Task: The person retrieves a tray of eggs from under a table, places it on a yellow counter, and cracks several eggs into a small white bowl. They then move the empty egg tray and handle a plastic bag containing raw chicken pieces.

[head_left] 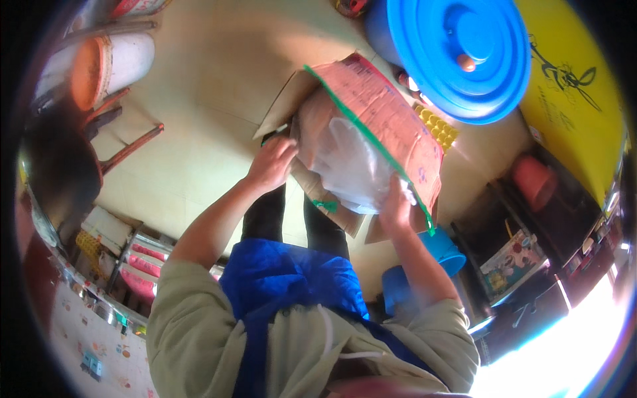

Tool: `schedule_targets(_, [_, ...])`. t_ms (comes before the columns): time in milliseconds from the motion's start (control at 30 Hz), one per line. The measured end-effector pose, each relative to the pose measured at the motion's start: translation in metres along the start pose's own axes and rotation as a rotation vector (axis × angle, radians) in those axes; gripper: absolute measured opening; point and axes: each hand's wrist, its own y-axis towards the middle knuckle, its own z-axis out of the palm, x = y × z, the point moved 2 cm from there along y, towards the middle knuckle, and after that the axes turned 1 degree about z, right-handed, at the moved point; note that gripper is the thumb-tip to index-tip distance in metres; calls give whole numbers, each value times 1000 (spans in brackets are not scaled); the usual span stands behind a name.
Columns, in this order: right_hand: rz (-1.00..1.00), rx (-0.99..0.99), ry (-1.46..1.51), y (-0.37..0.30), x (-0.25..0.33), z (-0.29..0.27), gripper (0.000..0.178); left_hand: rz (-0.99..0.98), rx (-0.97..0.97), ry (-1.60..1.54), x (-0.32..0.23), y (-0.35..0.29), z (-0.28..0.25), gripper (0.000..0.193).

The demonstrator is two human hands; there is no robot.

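An open cardboard box (391, 113), with green tape along its edge and its flaps folded out, stands tilted on the floor before me. Inside it is a clear plastic bag (345, 159) that lines the opening; what lies under the film is hard to make out. At the box's left side, my left hand (273, 164) is closed on the edge of the bag. My right hand (396, 207) grips the bag's rim at the near right, with a bit of white plastic showing beside the fingers.
A large blue lidded bucket (458, 60) with a small brown round thing on its lid stands beyond the box. Yellow egg trays (436, 126) lie beside it. Blue buckets (441, 252) stand by my right arm. A wooden chair (133, 149) and a white tub (126, 63) are on the left.
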Motion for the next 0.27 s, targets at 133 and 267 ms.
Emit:
schedule_targets(133, [153, 8, 104, -22, -6, 6, 33, 80, -14, -56, -47, 88, -46, 40])
schedule_targets(267, [36, 47, -137, -46, 10, -2, 36, -4, 631, 342, -58, 162, -41, 49])
